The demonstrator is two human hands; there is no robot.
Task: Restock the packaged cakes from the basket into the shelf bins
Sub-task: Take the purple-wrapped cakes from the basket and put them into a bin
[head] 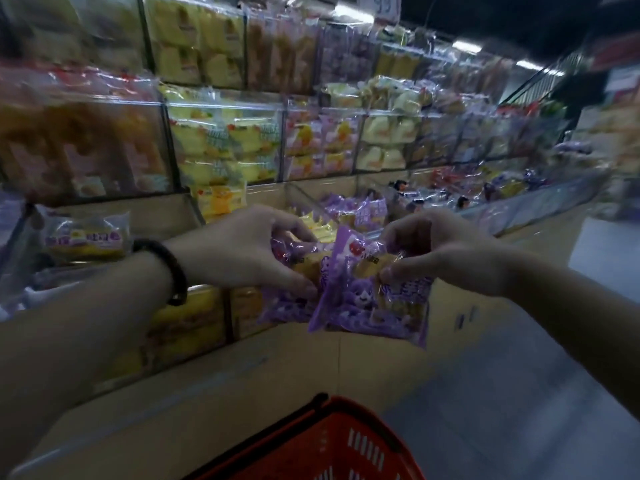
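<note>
Left hand (239, 249) pinched a purple packet (284, 306) before the shelf bins (225, 106).
Right hand (450, 252) pinched a 2nd packet (363, 306), overlapping it.

Grey floor (519, 410) is stretching away along the right side of the aisle, blurred, and strip lights (467, 46) are glowing in a row on the dark ceiling (485, 15) above it. A white sign (382, 5) with digits, cut off by the top edge, is hanging at upper centre, while a red board (614, 51) and a blurred far rack (623, 133) are showing at the right edge. A dark bracelet (176, 271) is sitting left of centre.
</note>
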